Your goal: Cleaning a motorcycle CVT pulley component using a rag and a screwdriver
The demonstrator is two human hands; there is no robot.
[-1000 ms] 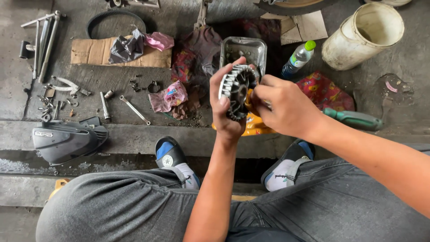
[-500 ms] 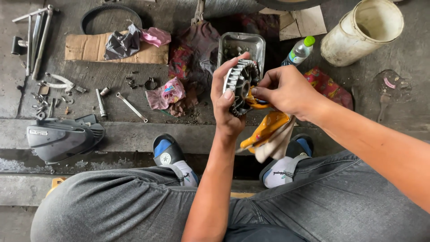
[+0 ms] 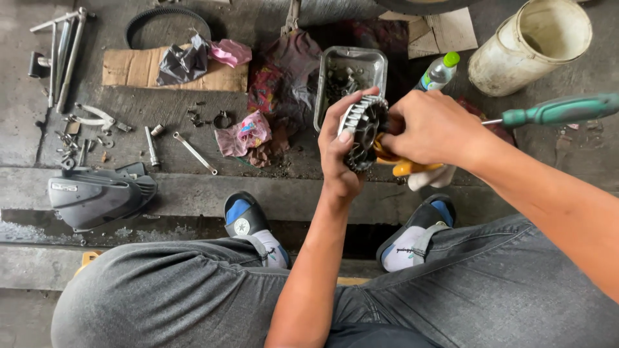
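Gripping the finned metal disc [image 3: 362, 131] edge-on, the left hand [image 3: 338, 151] wraps its fingers over the far rim. Right hand [image 3: 433, 127], closed on a yellow rag [image 3: 406, 166], presses against the disc's right face, above the concrete step [image 3: 193, 187].
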